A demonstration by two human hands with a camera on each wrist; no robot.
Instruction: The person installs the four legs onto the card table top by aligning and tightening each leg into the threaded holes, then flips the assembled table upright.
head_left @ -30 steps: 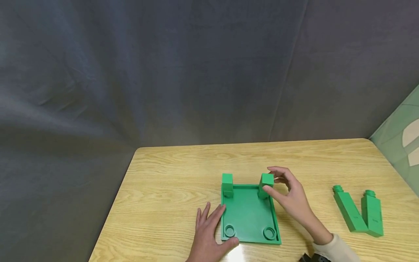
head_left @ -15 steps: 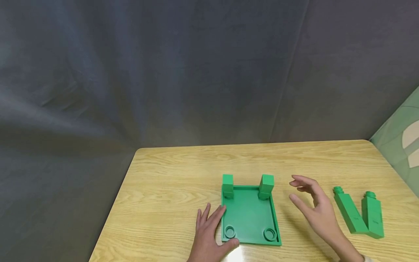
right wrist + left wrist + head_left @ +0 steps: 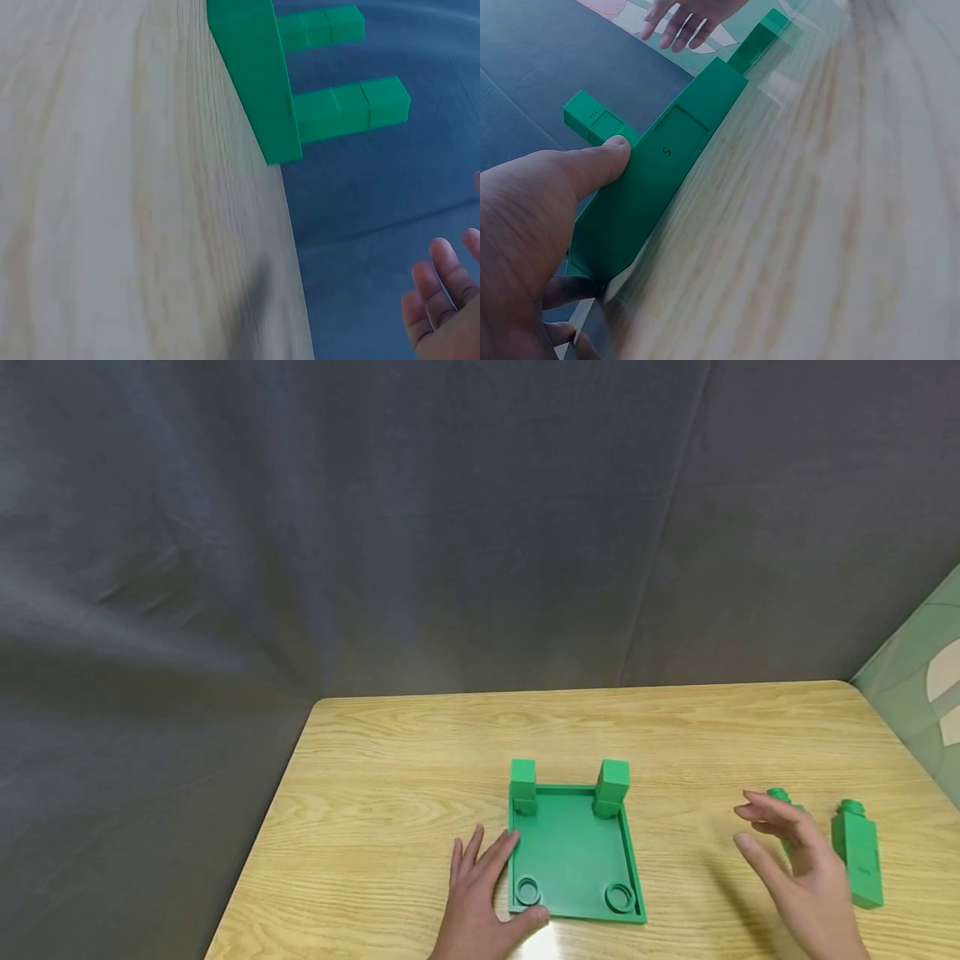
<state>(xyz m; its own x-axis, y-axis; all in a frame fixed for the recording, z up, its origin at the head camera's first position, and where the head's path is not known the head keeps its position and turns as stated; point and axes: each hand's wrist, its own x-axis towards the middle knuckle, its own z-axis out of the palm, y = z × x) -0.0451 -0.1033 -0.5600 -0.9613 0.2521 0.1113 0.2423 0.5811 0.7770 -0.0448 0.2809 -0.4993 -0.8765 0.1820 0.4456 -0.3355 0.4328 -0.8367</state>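
Observation:
A square green tray-like base (image 3: 573, 860) lies on the table with two green posts, one at the back left (image 3: 523, 781) and one at the back right (image 3: 613, 781). Round sockets (image 3: 619, 897) sit in its two front corners. My left hand (image 3: 483, 897) rests at the front left corner, fingers spread along the left side and thumb touching the front wall (image 3: 660, 165). Well to the right, my right hand (image 3: 806, 864) is in the air with nothing in it. It partly covers one loose green post (image 3: 777, 795); another loose post (image 3: 857, 856) lies beside it.
The wood-grain table (image 3: 375, 793) ends at a dark grey curtain (image 3: 480, 527) behind and to the left. A green patterned panel (image 3: 918, 685) borders its right side.
My right hand has let go of the back right post and travelled right towards the loose posts. The base and my left hand have stayed in place.

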